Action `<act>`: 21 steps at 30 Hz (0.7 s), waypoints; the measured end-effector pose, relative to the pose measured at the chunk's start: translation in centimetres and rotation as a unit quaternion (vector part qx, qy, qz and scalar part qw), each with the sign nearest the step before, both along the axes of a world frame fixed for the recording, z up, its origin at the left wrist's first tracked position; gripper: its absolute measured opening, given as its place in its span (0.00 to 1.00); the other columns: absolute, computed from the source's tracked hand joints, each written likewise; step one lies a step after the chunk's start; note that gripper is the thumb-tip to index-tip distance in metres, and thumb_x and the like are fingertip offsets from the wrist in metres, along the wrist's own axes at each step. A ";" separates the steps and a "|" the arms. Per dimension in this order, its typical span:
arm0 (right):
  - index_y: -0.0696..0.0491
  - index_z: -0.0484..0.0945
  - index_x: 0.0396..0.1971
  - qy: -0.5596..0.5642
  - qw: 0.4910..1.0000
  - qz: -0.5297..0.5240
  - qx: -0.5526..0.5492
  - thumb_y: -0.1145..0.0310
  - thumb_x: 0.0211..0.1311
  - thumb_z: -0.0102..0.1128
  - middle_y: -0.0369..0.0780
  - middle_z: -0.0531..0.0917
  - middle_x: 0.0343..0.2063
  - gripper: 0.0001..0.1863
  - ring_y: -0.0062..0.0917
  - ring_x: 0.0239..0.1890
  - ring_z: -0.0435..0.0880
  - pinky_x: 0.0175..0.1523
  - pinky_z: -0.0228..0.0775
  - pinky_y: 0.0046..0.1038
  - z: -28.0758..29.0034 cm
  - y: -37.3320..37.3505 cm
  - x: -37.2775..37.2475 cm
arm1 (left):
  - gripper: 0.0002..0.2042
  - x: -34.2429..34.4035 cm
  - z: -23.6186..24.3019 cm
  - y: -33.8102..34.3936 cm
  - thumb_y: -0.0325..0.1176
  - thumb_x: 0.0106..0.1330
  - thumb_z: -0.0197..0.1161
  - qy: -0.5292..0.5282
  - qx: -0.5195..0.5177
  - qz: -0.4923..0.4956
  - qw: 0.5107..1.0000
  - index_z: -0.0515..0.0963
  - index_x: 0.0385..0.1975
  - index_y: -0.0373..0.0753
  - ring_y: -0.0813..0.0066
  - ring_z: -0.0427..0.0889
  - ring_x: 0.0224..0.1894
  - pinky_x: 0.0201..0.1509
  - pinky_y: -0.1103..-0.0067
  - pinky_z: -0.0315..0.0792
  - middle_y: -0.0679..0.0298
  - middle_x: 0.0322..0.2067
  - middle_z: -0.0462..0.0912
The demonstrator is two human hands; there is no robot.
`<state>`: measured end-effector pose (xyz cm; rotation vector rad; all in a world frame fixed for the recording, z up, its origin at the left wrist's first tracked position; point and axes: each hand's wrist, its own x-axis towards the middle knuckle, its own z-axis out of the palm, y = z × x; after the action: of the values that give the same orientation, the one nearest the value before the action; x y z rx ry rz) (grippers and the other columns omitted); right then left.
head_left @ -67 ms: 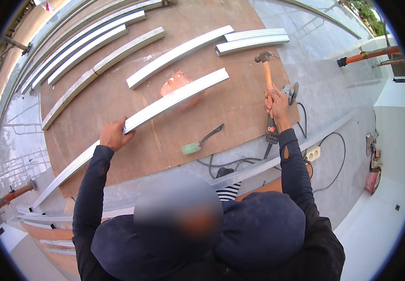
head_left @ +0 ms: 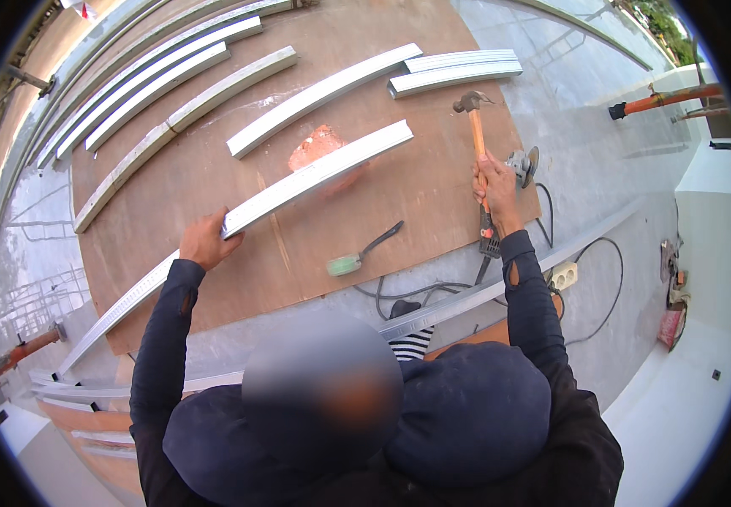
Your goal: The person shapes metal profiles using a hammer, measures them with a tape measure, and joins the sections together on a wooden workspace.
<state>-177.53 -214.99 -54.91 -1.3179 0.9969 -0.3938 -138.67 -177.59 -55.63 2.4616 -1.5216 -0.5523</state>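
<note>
My left hand (head_left: 206, 240) is wrapped around a long silvery metal channel (head_left: 319, 171) that slants across a brown plywood sheet (head_left: 179, 296). My right hand (head_left: 497, 191) grips the orange handle of a claw hammer (head_left: 478, 131), its head raised at the far end. Beneath the channel's far part lies a reddish brick chunk (head_left: 315, 147). An angle grinder (head_left: 523, 166) sits just beyond my right hand, partly hidden by it. Between my hands, a brush with a dark handle and pale green head (head_left: 346, 264) rests on the plywood.
Short metal channels (head_left: 454, 76) lie at the far right of the sheet, with several longer ones (head_left: 158, 95) at the far left. Black cable (head_left: 614, 291) loops around a white socket block (head_left: 564, 276). Another long metal profile (head_left: 467, 300) crosses near my knees. Orange-brown poles (head_left: 669, 102) stand at the sides.
The hammer's head has shifted slightly to the left and my right hand has moved a little with it. My left hand stays on the channel.
</note>
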 end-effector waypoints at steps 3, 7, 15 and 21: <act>0.60 0.79 0.45 0.039 0.994 0.104 0.009 0.60 0.73 0.57 0.31 0.72 0.20 0.17 0.11 0.12 0.66 0.15 0.59 0.18 0.5 2.8 2.6 | 0.18 0.4 0.3 0.8 0.45 0.57 0.69 0.004 0.017 0.003 1.000 0.78 0.38 0.38 0.45 0.83 0.32 0.38 0.58 0.75 0.48 0.27 0.83; 0.60 0.80 0.52 0.015 0.995 0.097 -0.002 0.60 0.73 0.58 0.30 0.71 0.20 0.19 0.10 0.13 0.66 0.15 0.59 0.17 1.2 3.0 3.1 | 0.18 0.9 -0.3 0.2 0.47 0.57 0.69 -0.031 -0.013 -0.024 0.999 0.77 0.36 0.39 0.46 0.83 0.31 0.37 0.59 0.75 0.50 0.26 0.83; 0.60 0.79 0.56 0.161 0.887 0.058 -0.429 0.67 0.69 0.58 0.48 0.82 0.26 0.20 0.37 0.22 0.79 0.31 0.74 0.35 -2.9 5.0 3.2 | 0.19 0.1 1.0 0.1 0.47 0.56 0.70 -0.041 0.024 -0.011 0.999 0.77 0.37 0.39 0.48 0.84 0.34 0.38 0.60 0.75 0.52 0.29 0.84; 0.59 0.79 0.56 0.292 0.812 0.054 -0.502 0.64 0.65 0.61 0.52 0.83 0.38 0.22 0.49 0.39 0.83 0.42 0.74 0.42 -2.9 5.2 1.4 | 0.23 -2.9 5.5 -1.3 0.45 0.55 0.75 -0.237 -0.269 -0.064 0.931 0.77 0.45 0.39 0.55 0.81 0.37 0.42 0.64 0.75 0.56 0.34 0.81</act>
<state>-176.12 -209.83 -57.83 -2.5623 1.2602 -0.4571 -141.61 -178.92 -50.15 2.1465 -1.7096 0.4390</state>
